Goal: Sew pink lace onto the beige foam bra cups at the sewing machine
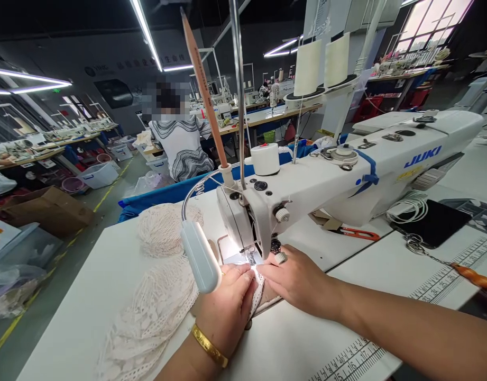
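Both hands press the lace trim [156,312] flat at the needle [251,259] of the sewing machine [346,180]. Left hand [227,307] and right hand [299,280] fingers lie narrow, flat on the lace. Most lace lies piled at 9 o'clock on the surface [88,296]; judged mid-seam.

Openwork lace [148,317] — rough cloth; machine [346,180] glossy.

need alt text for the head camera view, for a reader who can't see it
Two bare hands, left hand and right hand, press cream lace trim flat under the needle of a white Juki sewing machine on a white table. A lit gooseneck lamp hangs over the left hand; red thread snips lie behind the machine.
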Demonstrator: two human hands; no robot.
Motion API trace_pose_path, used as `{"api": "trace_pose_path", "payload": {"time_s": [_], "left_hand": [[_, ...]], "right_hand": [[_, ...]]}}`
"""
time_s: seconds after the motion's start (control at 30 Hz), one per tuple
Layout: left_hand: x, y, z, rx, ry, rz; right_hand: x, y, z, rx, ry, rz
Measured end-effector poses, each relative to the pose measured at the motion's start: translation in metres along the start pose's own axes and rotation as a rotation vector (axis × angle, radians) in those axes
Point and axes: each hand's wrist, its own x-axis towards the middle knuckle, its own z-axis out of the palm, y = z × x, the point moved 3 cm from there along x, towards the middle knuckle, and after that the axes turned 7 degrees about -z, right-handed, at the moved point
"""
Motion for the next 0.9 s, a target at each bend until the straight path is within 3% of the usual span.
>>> {"api": "trace_pose_path", "payload": {"time_s": [0.9], "left_hand": [[0.0009,-0.0080,0.0015,0.028,0.055,0.064]], "right_hand": [[0.0014,0.0009,0.0005,-0.021,-0.024,0.064]]}}
